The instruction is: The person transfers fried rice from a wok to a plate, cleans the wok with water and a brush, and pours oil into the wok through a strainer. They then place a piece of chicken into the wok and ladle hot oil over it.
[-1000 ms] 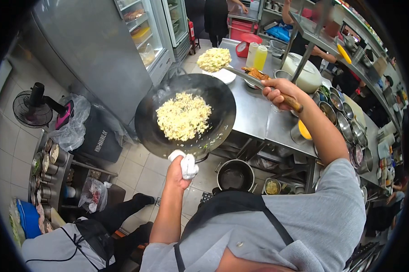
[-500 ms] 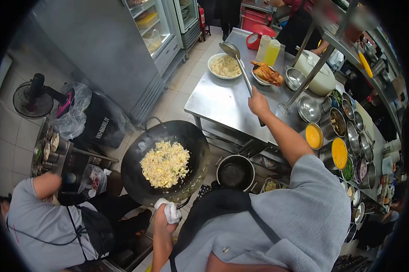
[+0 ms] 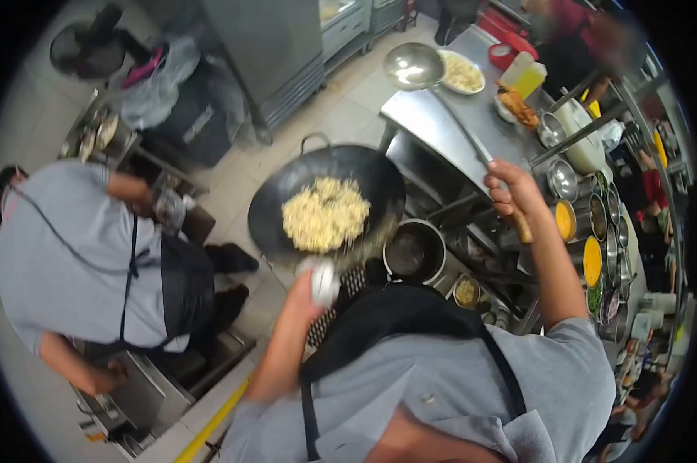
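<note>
L hand [image 3: 305, 296] clamps cloth [image 3: 324, 283] at near rim of wok [image 3: 385, 184], R hand [image 3: 512, 190] (well apart) grips ladle [image 3: 414, 66], & rice [image 3: 325, 214] in wok, nr steel table [image 3: 423, 119], may spill if L grip slips.

Your left hand [image 3: 297, 299], white cloth [image 3: 325, 284] bunched in it, grips the wok [image 3: 265, 208] at its near edge; fried rice [image 3: 325, 214] inside. Your right hand [image 3: 513, 187] holds the ladle [image 3: 414, 66] by its wooden end, bowl beside the rice plate [image 3: 481, 86] in view. Co-worker [image 3: 78, 247] at your left, bending.
</note>
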`<action>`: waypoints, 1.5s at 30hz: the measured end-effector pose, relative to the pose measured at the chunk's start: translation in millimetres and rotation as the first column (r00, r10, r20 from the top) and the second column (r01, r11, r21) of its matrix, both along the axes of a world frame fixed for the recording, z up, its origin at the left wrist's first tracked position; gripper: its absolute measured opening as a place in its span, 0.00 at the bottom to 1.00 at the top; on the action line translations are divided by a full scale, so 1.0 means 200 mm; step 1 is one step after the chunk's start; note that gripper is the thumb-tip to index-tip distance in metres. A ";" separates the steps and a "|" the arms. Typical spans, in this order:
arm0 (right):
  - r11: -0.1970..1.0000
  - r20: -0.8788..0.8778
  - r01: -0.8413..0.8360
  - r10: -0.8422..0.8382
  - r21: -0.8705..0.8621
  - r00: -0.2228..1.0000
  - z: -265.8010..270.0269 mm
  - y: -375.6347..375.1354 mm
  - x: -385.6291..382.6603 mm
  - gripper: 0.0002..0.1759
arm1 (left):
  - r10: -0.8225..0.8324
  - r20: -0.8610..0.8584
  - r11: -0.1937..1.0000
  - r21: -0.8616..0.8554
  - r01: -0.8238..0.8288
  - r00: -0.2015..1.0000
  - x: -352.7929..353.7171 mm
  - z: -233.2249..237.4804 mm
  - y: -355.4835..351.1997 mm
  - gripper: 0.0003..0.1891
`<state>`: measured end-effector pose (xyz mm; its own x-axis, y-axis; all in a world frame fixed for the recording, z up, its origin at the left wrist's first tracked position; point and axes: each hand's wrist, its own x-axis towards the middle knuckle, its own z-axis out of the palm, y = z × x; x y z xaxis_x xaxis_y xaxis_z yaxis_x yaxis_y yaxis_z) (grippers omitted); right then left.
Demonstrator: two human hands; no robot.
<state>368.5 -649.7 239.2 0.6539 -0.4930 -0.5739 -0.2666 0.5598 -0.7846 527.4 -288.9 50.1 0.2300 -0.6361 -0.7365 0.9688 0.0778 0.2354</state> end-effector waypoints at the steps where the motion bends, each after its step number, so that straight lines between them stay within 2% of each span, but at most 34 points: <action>1: 0.999 -0.022 0.017 -0.016 0.047 1.000 -0.08 0.13 0.05 0.05 | -0.030 0.011 0.993 -0.114 0.031 1.000 0.10 -0.21 -0.08 0.11; 2: 0.992 -0.043 -0.006 0.012 0.128 0.999 -0.18 0.21 0.09 0.06 | 0.068 -0.011 0.992 0.108 -0.067 0.998 0.17 -0.14 -0.21 0.11; 4: 0.988 -0.168 -0.154 0.147 -0.026 0.975 -0.30 0.37 0.11 0.06 | -0.056 -0.010 0.998 -0.012 0.056 0.998 0.27 -0.24 -0.22 0.11; 6: 0.976 -0.192 -0.213 0.219 0.050 0.957 -0.41 0.44 0.12 0.07 | -0.054 0.007 0.996 -0.069 0.054 0.999 0.27 -0.30 -0.22 0.10; 7: 0.975 -0.300 -0.222 0.206 -0.020 0.931 -0.45 0.48 0.16 0.24 | -0.049 0.021 0.991 -0.120 0.051 0.999 0.27 -0.29 -0.22 0.10; 8: 0.977 -0.285 -0.211 0.195 -0.026 0.938 -0.51 0.50 0.18 0.24 | 0.000 0.063 0.996 -0.088 0.005 0.998 0.24 -0.28 -0.24 0.09; 10: 0.906 -0.374 -0.379 0.291 -0.189 0.881 -0.60 0.50 0.24 0.30 | 0.042 0.240 0.999 0.008 -0.045 0.970 0.18 -0.28 -0.26 0.08; 11: 0.880 -0.404 -0.379 0.248 -0.286 0.881 -0.62 0.53 0.24 0.23 | 0.039 0.320 0.986 0.143 -0.089 0.947 0.10 -0.26 -0.22 0.08; 12: 0.881 -0.390 -0.375 0.250 -0.287 0.886 -0.62 0.55 0.24 0.23 | 0.027 0.398 0.953 0.268 -0.145 0.917 -0.01 -0.19 -0.19 0.09; 14: 0.763 -0.485 -0.499 0.281 -0.411 0.828 -0.60 0.58 0.24 0.09 | 0.057 0.622 0.945 0.220 -0.244 0.781 -0.21 -0.29 -0.10 0.12; 15: 0.784 -0.445 -0.477 0.289 -0.398 0.847 -0.61 0.66 0.25 0.09 | 0.060 0.632 0.944 0.216 -0.250 0.773 -0.18 -0.28 -0.14 0.12; 17: 0.892 -0.328 -0.437 0.380 -0.118 0.865 -0.68 0.79 0.31 0.09 | -0.083 0.399 0.912 0.401 -0.092 0.913 -0.17 -0.29 -0.19 0.08; 18: 0.922 -0.263 -0.384 0.381 0.043 0.886 -0.70 0.82 0.33 0.08 | -0.075 0.338 0.948 0.317 -0.038 0.938 -0.08 -0.47 -0.24 0.07; 19: 0.919 -0.263 -0.387 0.392 0.073 0.881 -0.73 0.84 0.31 0.08 | -0.036 0.272 0.974 0.223 -0.027 0.962 0.00 -0.46 -0.28 0.08; 20: 0.887 -0.232 -0.329 0.411 0.324 0.881 -0.74 0.83 0.30 0.07 | -0.057 0.151 0.995 0.085 0.045 0.987 0.05 -0.39 -0.27 0.10; 21: 0.797 -0.201 -0.257 0.423 0.547 0.884 -0.74 0.79 0.29 0.07 | -0.082 0.053 0.997 0.003 0.082 0.995 0.07 -0.39 -0.23 0.11; 22: 0.785 -0.208 -0.251 0.431 0.566 0.878 -0.72 0.78 0.24 0.07 | -0.112 -0.054 0.992 -0.072 0.108 0.992 0.04 -0.37 -0.17 0.11; 24: 0.683 -0.165 -0.245 0.476 0.689 0.864 -0.68 0.74 0.13 0.09 | -0.139 -0.085 0.989 0.043 0.143 0.987 -0.06 -0.29 -0.09 0.12; 26: 0.714 -0.180 -0.225 0.444 0.663 0.878 -0.67 0.69 0.04 0.10 | -0.139 -0.089 0.977 0.151 0.152 0.986 -0.11 -0.21 -0.05 0.13; 28: 0.681 -0.076 -0.261 0.423 0.684 0.903 -0.62 0.60 -0.02 0.08 | -0.060 -0.062 0.969 0.234 0.073 0.996 -0.14 -0.06 -0.03 0.12; 29: 0.682 -0.035 -0.267 0.394 0.681 0.918 -0.60 0.55 -0.05 0.07 | -0.057 -0.041 0.981 0.185 0.063 0.998 -0.14 0.00 0.00 0.11; 32: 0.778 -0.010 -0.230 0.291 0.584 0.957 -0.36 0.44 -0.11 0.11 | -0.009 0.003 1.000 -0.019 0.009 1.000 -0.13 0.09 0.06 0.09; 34: 0.815 0.020 -0.205 0.231 0.542 0.973 -0.20 0.33 -0.17 0.13 | -0.004 0.031 0.998 -0.057 0.006 1.000 -0.09 0.19 0.04 0.08; 37: 0.836 0.153 -0.139 0.067 0.530 0.986 -0.02 0.15 -0.24 0.18 | -0.017 0.134 1.000 0.009 0.016 0.991 -0.02 0.28 -0.09 0.10; 38: 0.887 0.132 -0.114 0.061 0.447 0.989 0.06 0.09 -0.26 0.19 | -0.048 0.151 0.999 0.000 0.048 0.987 0.03 0.23 -0.12 0.14; 40: 0.951 0.142 -0.036 -0.008 0.308 0.990 0.12 -0.08 -0.25 0.21 | -0.015 0.146 0.996 -0.088 0.028 0.989 0.09 0.19 -0.20 0.15; 42: 0.999 0.038 0.041 -0.041 -0.019 0.998 0.18 -0.24 -0.18 0.20 | 0.000 0.168 0.991 -0.131 0.022 0.986 0.11 0.24 -0.28 0.18; 44: 0.929 -0.069 0.059 -0.090 -0.367 0.994 0.15 -0.38 -0.07 0.18 | 0.030 0.161 0.987 -0.163 -0.003 0.987 0.11 0.32 -0.32 0.19; 45: 0.874 -0.129 0.026 -0.101 -0.486 0.986 0.04 -0.51 -0.01 0.16 | 0.034 0.162 0.987 -0.163 -0.007 0.986 0.12 0.31 -0.33 0.19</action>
<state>366.2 -752.1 247.9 0.5392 -0.7699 -0.3413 -0.3754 0.1431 -0.9157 550.5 -355.0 112.9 0.3527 -0.7376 -0.5758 0.9161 0.1469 0.3730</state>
